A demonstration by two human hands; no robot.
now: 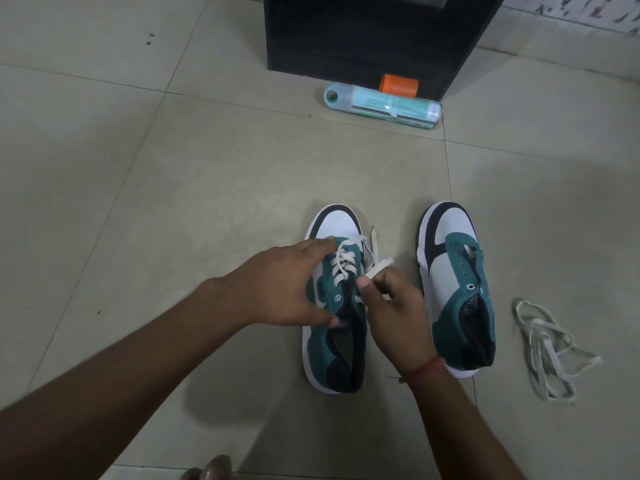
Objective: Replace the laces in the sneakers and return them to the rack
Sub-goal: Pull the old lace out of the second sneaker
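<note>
Two teal, white and black sneakers stand side by side on the tiled floor, toes pointing away. The left sneaker (332,341) has a white lace (343,265) threaded through its lower eyelets. My left hand (277,289) grips this sneaker's left side, fingers over the tongue area. My right hand (388,306) pinches a free end of that lace between thumb and finger, just right of the eyelets. The right sneaker (457,289) has bare eyelets. A loose, dingy white lace (550,348) lies tangled on the floor to its right.
A black cabinet or rack base (363,36) stands ahead on the floor. In front of it lie a light blue tube-shaped package (381,105) and an orange cylinder (398,85). My toes (207,469) show at the bottom edge.
</note>
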